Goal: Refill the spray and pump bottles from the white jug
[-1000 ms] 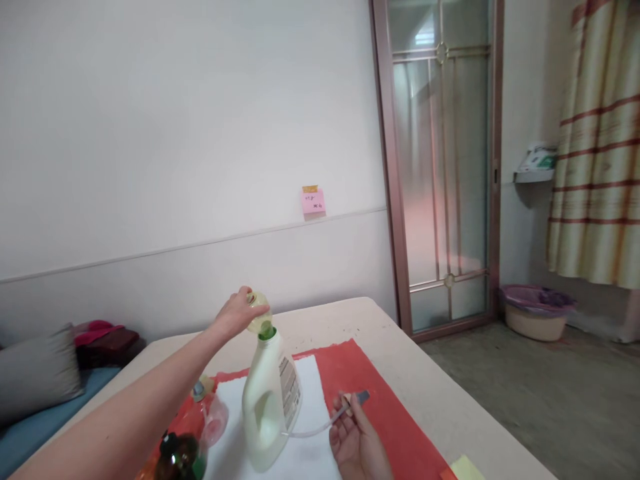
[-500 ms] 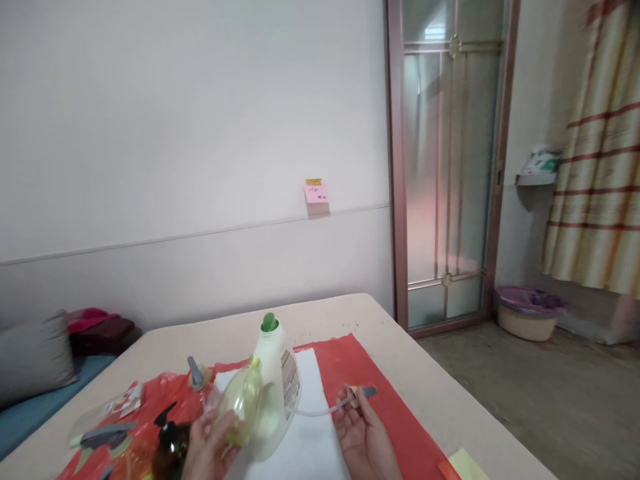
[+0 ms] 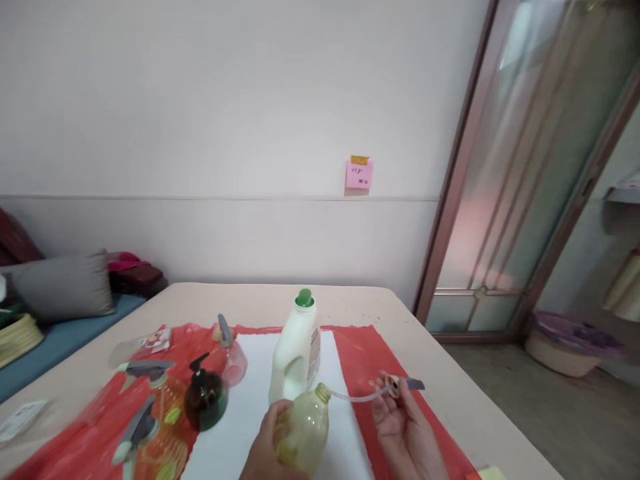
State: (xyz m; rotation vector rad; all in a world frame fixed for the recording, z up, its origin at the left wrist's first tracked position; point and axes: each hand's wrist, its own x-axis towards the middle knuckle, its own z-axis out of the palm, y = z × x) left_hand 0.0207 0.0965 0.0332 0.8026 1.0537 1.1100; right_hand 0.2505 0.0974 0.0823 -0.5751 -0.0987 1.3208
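My left hand [image 3: 274, 440] is closed round a clear yellow bottle [image 3: 306, 430], tilted with its open neck toward the right. My right hand [image 3: 400, 423] grips a spray nozzle [image 3: 396, 385] with a grey trigger, its collar between thumb and fingers. A thin clear dip tube runs left from the nozzle, its end by the yellow bottle's neck; I cannot tell whether the tip is inside. Just behind the yellow bottle stands a white jug [image 3: 296, 350] with a green spout at its mouth, upright on a white sheet [image 3: 240, 400].
On a red plastic sheet [image 3: 363, 353] at left stand a dark pump bottle [image 3: 206, 399], a pink spray bottle [image 3: 234, 363] and two orange spray bottles [image 3: 167, 403]. A pink note [image 3: 359, 175] hangs on the wall. The table's right edge borders the floor.
The view has turned left and levelled. The yellow bottle has moved in front of the white jug and tipped rightward, its neck now close to the tube's end. Both hands keep their holds.
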